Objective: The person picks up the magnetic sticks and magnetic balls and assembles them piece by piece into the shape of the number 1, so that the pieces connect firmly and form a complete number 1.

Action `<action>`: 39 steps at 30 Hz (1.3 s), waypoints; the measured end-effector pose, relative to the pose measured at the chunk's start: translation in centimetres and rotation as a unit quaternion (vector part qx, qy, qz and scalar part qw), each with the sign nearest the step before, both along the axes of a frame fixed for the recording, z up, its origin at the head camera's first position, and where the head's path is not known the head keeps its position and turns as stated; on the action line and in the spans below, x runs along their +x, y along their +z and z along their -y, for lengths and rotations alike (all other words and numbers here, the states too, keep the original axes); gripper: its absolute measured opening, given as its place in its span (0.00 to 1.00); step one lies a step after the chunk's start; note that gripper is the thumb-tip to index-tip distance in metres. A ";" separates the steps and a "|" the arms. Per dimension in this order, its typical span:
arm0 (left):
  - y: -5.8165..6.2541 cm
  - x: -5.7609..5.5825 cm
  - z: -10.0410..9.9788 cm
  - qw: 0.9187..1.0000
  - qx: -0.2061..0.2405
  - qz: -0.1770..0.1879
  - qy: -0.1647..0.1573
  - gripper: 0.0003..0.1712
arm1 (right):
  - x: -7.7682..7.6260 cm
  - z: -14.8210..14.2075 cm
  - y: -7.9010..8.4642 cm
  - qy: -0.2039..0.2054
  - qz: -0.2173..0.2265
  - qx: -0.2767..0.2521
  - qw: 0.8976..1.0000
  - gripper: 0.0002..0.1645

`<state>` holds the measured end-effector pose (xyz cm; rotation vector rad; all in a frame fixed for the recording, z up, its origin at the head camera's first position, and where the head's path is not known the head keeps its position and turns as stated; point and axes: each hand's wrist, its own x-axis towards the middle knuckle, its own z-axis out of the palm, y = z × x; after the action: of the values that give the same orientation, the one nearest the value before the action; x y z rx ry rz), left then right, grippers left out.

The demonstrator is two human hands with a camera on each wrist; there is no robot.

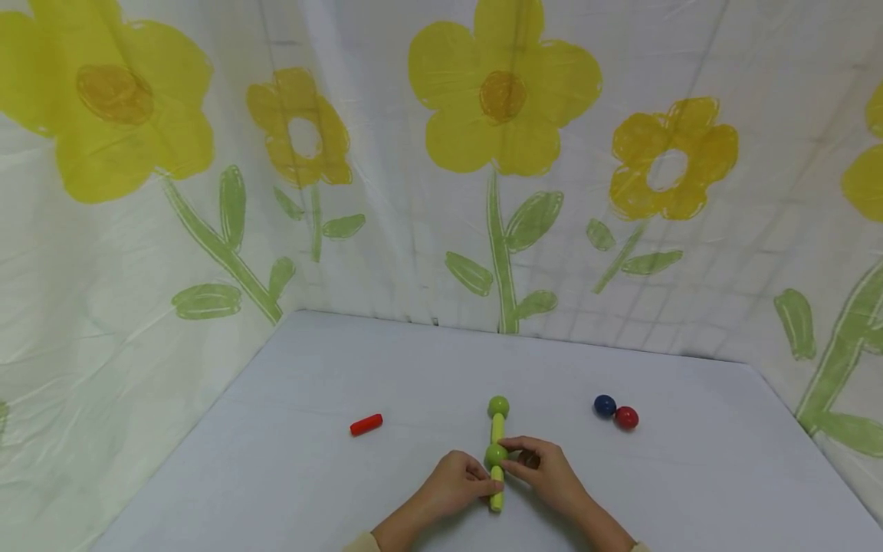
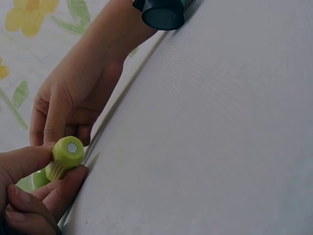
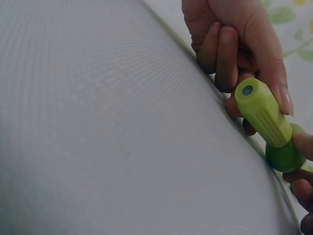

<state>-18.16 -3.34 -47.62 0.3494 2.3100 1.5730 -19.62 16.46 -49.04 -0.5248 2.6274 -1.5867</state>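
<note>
In the head view, two yellow-green magnetic rods and two green balls form a straight line pointing away from me. My left hand (image 1: 450, 484) pinches the near rod (image 1: 497, 502) between thumb and fingers. With thumb and fingertips, my right hand (image 1: 552, 474) grips the near ball (image 1: 494, 455), which meets that rod's far end. Beyond it lie the far rod (image 1: 498, 428) and, at its tip, the far ball (image 1: 499, 406). A round metal disc (image 2: 72, 147) shows in the near rod's free end in the left wrist view; the right wrist view shows its ribbed side (image 3: 266, 117).
A red rod (image 1: 366, 425) lies to the left on the white table (image 1: 290, 475). Right of the line, a dark blue ball (image 1: 605, 406) and a red ball (image 1: 626, 418) sit side by side. A curtain (image 1: 386, 230) with painted yellow flowers hangs behind the table's far edge.
</note>
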 end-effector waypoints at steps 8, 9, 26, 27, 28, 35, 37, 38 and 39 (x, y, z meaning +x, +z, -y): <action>-0.1 -0.2 -0.1 1.000 -0.002 -0.008 0.006 0.11 | -0.2 -0.1 0.3 0.012 -0.005 -0.006 1.000 0.19; -0.1 -0.2 -0.1 1.000 -0.002 -0.008 0.008 0.11 | -0.2 -0.1 0.3 0.014 -0.005 -0.004 1.000 0.19; 0.2 -1.0 -0.5 0.999 -0.012 -0.019 0.026 0.12 | -1.8 -2.3 1.7 -0.059 -0.015 0.061 0.996 0.18; 0.2 -1.0 -0.6 0.999 -0.012 -0.018 0.027 0.12 | -1.9 -2.7 1.9 -0.072 -0.013 0.066 0.995 0.18; 0.2 -1.1 -0.6 0.999 -0.013 -0.020 0.028 0.12 | -2.0 -3.0 2.0 -0.084 -0.011 0.072 0.994 0.18; 0.2 -1.5 -0.9 0.999 -0.022 -0.033 0.034 0.12 | -2.6 -6.0 3.4 -0.139 -0.041 0.090 0.985 0.19; 0.2 -1.6 -0.9 0.999 -0.023 -0.035 0.035 0.11 | -2.7 -7.0 3.7 -0.151 -0.051 0.096 0.983 0.20; 0.2 -1.6 -1.0 0.999 -0.024 -0.034 0.035 0.11 | -2.7 -7.6 3.9 -0.157 -0.055 0.096 0.981 0.20; 0.2 -1.7 -1.0 0.999 -0.024 -0.034 0.035 0.11 | -2.8 -8.1 4.0 -0.162 -0.059 0.094 0.980 0.20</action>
<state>-19.85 -2.33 -47.45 0.3177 2.4306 1.5587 -22.38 24.56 -45.01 -0.1914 3.0400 -1.3876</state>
